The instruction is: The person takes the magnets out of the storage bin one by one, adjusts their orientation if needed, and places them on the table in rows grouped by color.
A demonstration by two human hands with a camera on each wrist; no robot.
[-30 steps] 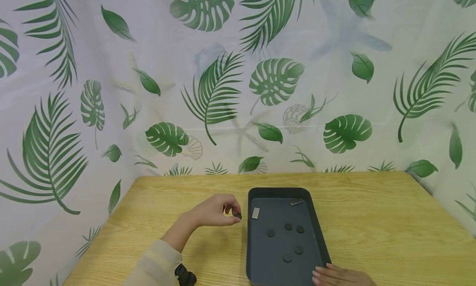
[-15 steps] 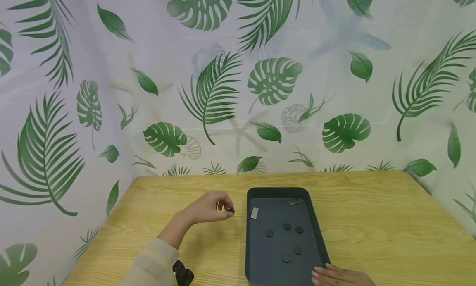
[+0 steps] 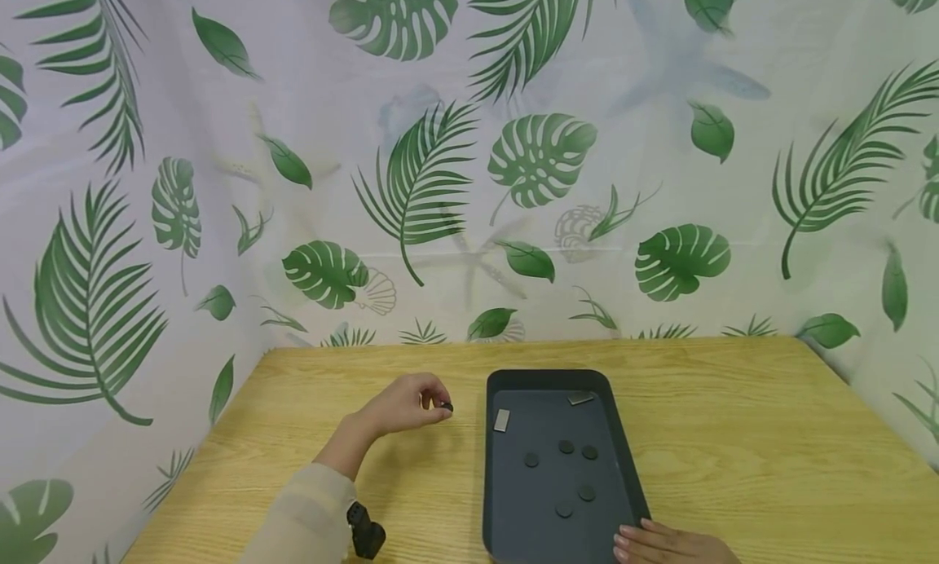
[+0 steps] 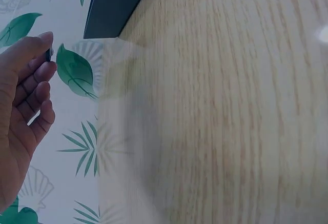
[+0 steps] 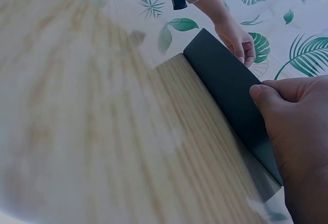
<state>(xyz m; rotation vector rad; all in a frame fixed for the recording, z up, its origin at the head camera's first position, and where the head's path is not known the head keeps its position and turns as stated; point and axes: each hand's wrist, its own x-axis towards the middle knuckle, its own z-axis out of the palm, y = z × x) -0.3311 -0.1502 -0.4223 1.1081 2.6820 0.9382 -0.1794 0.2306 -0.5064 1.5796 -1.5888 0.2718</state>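
Note:
My left hand (image 3: 407, 403), raised over the table left of the tray, pinches a small dark disc (image 3: 447, 407) between thumb and fingertips. The left wrist view shows the disc (image 4: 49, 54) nearly edge-on, the other fingers loosely curled. A dark grey rectangular tray (image 3: 524, 531) lies at the table's middle. Several flat dark discs (image 3: 566, 447) are spread inside it. Also in the tray are a pale rectangular piece (image 3: 502, 420) by the left wall and a second rectangular piece (image 3: 580, 398) near the far wall. My right hand (image 3: 671, 544) holds the tray's near right edge, thumb (image 5: 264, 95) at the rim.
The wooden table (image 3: 748, 434) extends on both sides of the tray. Behind and to the left hangs a white cloth (image 3: 455, 319) with green leaf prints. A black device (image 3: 364, 531) is strapped to the left wrist.
My left hand has moved left and slightly up, away from the tray, still pinching the disc. The right hand stays at the tray's edge; the pieces in the tray keep their places.

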